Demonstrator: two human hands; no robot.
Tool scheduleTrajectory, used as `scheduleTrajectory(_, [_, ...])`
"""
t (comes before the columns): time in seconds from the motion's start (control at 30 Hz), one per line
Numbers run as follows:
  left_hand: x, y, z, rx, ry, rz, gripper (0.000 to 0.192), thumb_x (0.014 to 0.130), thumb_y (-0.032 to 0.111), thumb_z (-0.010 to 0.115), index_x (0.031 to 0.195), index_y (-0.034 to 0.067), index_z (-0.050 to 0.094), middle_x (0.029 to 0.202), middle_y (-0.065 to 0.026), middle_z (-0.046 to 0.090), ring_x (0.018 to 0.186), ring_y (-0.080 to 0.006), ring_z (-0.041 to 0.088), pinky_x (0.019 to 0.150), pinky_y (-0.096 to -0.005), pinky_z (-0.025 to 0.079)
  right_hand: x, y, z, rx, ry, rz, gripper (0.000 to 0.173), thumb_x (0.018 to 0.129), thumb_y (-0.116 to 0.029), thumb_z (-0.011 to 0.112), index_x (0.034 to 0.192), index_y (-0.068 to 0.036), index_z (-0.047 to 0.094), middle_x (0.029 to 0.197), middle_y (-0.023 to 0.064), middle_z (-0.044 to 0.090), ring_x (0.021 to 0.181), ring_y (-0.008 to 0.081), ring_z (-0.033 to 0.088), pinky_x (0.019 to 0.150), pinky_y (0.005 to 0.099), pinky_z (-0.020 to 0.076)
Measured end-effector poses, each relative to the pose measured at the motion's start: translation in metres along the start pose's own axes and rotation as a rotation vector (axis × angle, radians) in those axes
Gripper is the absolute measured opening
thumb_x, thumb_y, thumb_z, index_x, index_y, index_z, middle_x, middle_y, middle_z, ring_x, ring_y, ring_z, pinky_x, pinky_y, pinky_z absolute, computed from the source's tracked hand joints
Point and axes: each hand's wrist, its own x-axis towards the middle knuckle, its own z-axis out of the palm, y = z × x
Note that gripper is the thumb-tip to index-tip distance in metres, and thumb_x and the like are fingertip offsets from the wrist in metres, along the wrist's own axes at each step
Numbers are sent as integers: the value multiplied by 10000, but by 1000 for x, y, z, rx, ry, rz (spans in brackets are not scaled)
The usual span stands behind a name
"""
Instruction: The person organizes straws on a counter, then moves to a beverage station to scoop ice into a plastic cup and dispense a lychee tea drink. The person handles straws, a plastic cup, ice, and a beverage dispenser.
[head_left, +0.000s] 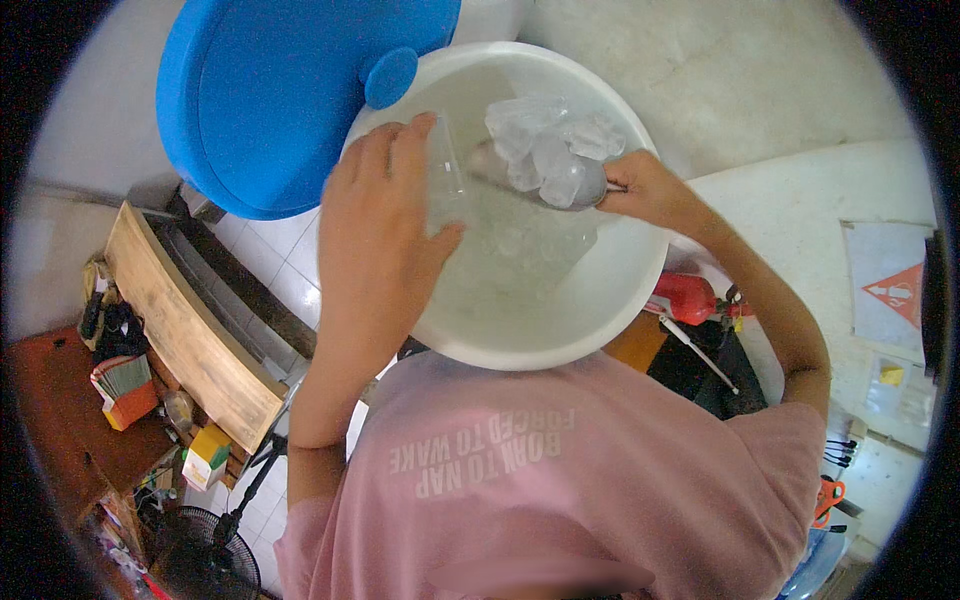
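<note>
A large round white tub (622, 289) with several ice chunks lying low inside stands right in front of my chest. My left hand (394, 184) is wrapped round a clear plastic cup (448, 169), held over the tub's left part. In my right hand (637, 187) is the handle of a metal scoop (581, 196). The scoop is heaped with large ice pieces (555, 146) and hangs over the tub's right side, apart from the cup. Part of the scoop's bowl is hidden beneath the ice.
A blue lid with a knob (262, 105) leans at the tub's upper left. A red fire extinguisher (686, 298) stands to the right, near the wall. At the lower left are a wooden counter (195, 330), small boxes (208, 454) and a black fan (206, 551).
</note>
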Motion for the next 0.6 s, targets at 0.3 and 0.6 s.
scheduleTrajectory(0.3, [22, 13, 58, -435, -211, -156, 782, 549, 264, 816, 1127, -20, 373, 1063, -205, 534, 939, -340, 564, 813, -369, 463, -9, -50, -64, -704, 154, -272, 169, 672, -164, 632, 747, -13, 622, 646, 162, 571, 655, 322, 567, 608, 387, 446])
scheduleTrajectory(0.6, [17, -48, 60, -697, 248, -67, 800, 519, 178, 824, 1128, -4, 338, 1094, -187, 498, 1017, -282, 524, 880, -366, 424, 21, -61, -92, -663, -133, 177, 199, 665, -151, 646, 767, 10, 589, 722, 144, 578, 687, 247, 582, 594, 372, 446])
